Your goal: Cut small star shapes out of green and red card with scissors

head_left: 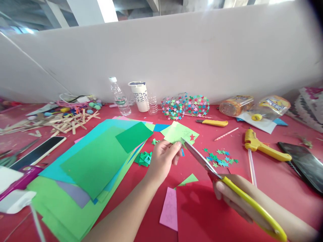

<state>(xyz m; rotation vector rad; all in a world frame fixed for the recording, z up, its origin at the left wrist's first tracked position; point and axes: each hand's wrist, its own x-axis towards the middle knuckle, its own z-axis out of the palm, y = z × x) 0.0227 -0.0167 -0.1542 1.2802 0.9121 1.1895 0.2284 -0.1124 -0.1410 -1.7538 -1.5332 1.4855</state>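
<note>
My left hand [165, 154] pinches the lower edge of a light green paper [176, 132] between thumb and fingers. Star outlines are drawn on this paper, and a star-shaped hole shows red through it. My right hand [234, 195] grips yellow-handled scissors [202, 159], their blade tips at the paper near my left thumb. Whether the blades are parted is hard to make out. Right of the paper lies a scatter of small green and blue paper stars [219, 158]. Green paper scraps [143, 158] lie left of my left hand. Below sit a pink paper strip [169, 208] and a red sheet [202, 215].
Stacked green and blue sheets [96, 161] cover the left. Behind stand a water bottle [121, 99], a white cup [140, 97] and star-covered round pieces [185, 106]. Rightward lie a yellow cutter [212, 123], a yellow glue gun [264, 146] and a dark phone [302, 163]. Wooden sticks [70, 122] lie far left.
</note>
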